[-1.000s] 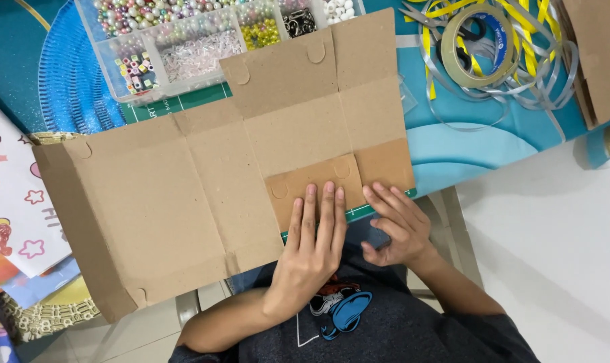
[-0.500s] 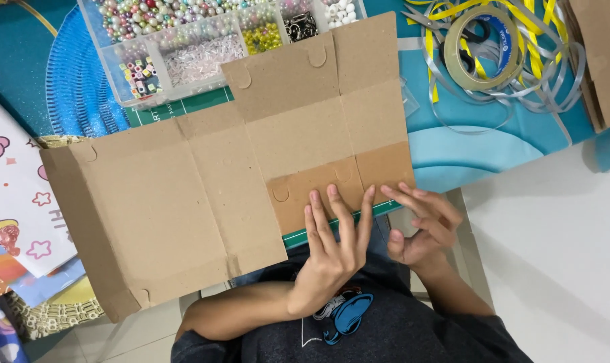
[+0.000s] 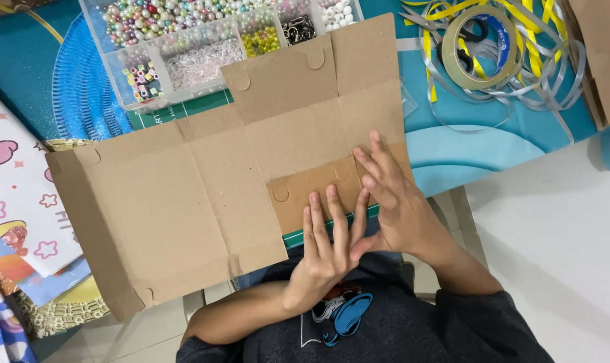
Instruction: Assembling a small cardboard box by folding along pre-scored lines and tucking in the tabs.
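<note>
A flattened brown cardboard box [image 3: 204, 195] lies unfolded across the table edge, and its left part overhangs toward me. My left hand [image 3: 325, 252] is flat, with its fingertips on the near edge of a darker folded flap [image 3: 305, 191]. Beside it, my right hand [image 3: 392, 202] lies flat with fingers spread on the right end of that flap. The right hand partly overlaps my left fingers. Neither hand grips anything.
A clear divided box of beads [image 3: 184, 47] stands behind the cardboard on a blue mat [image 3: 83, 94]. A tape roll [image 3: 476, 44] sits among yellow and silver ribbons [image 3: 540, 74] at the back right. Patterned paper sheets [image 3: 16, 202] lie at the left. More cardboard [image 3: 607, 54] is at the far right.
My right hand moved from below the table edge up onto the flap with fingers spread. My left hand slid slightly back toward me.
</note>
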